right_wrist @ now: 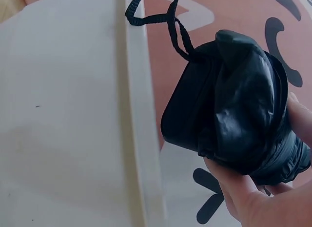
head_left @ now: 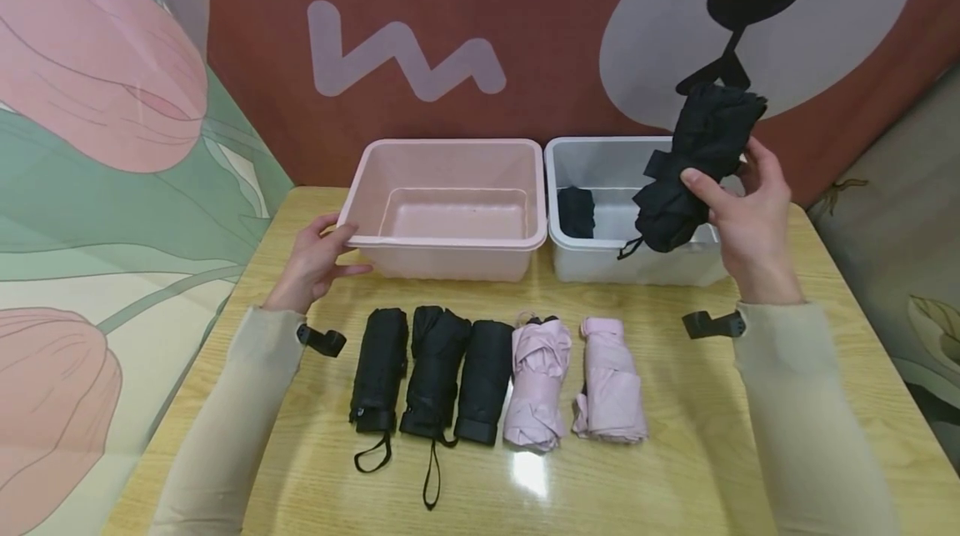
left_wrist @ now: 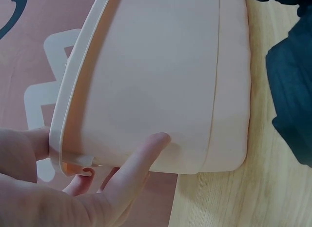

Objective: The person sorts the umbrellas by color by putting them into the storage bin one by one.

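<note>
Head view: R hand [head_left: 753, 227] has its grip wrapped round a folded black umbrella [head_left: 705, 152], tilted above the white bin [head_left: 630, 268] — prob. held high to clear it. L hand [head_left: 310, 262] pinches the pink bin [head_left: 450, 261] by its near L corner, prob. to steady it. Five more umbrellas [head_left: 483, 382] lie on the tabletop [head_left: 682, 411] — set in a row w/in easy reach, presumably.

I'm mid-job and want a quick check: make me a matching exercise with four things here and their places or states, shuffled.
Things:
1. Left hand
2. Right hand
3. White bin
4. Rightmost pink umbrella

Places or states:
A. Has a black folded item inside
B. Lies on the table, at the row's right end
C. Holds a black folded umbrella
D. Grips the pink bin at its rim

Pairs: 1-D, 2-C, 3-A, 4-B
</note>
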The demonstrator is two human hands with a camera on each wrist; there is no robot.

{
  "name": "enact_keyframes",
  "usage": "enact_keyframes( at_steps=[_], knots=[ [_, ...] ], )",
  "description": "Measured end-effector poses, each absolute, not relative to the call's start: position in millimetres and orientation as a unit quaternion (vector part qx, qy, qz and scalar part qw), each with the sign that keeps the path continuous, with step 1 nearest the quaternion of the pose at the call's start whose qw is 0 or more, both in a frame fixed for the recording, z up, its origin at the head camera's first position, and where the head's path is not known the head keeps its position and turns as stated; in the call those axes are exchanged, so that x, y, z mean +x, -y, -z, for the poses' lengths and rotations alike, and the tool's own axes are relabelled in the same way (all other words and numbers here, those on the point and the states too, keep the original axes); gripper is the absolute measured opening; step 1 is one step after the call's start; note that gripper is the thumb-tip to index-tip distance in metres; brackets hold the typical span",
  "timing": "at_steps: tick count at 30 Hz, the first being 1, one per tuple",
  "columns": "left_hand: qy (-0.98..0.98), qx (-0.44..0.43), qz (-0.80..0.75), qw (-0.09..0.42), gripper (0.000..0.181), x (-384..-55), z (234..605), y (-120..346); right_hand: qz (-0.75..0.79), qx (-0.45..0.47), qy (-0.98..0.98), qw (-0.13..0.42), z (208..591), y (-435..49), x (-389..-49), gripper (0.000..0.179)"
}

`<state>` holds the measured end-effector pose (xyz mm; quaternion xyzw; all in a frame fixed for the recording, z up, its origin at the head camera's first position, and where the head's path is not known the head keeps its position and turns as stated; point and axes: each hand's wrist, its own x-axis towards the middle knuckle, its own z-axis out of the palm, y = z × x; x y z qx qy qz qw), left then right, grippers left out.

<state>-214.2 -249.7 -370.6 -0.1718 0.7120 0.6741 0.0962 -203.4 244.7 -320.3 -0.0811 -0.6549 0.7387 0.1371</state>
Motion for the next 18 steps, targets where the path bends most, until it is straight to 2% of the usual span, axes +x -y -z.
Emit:
enact_keyframes(
  at_steps=[18],
  knots=[
    [-0.712, -0.172, -0.674, 0.098, 0.061, -213.1, 368.9, 249.0, -0.673, -0.118, 0.721, 0.117, 328.6, -250.3, -213.6, 0.084]
  ],
)
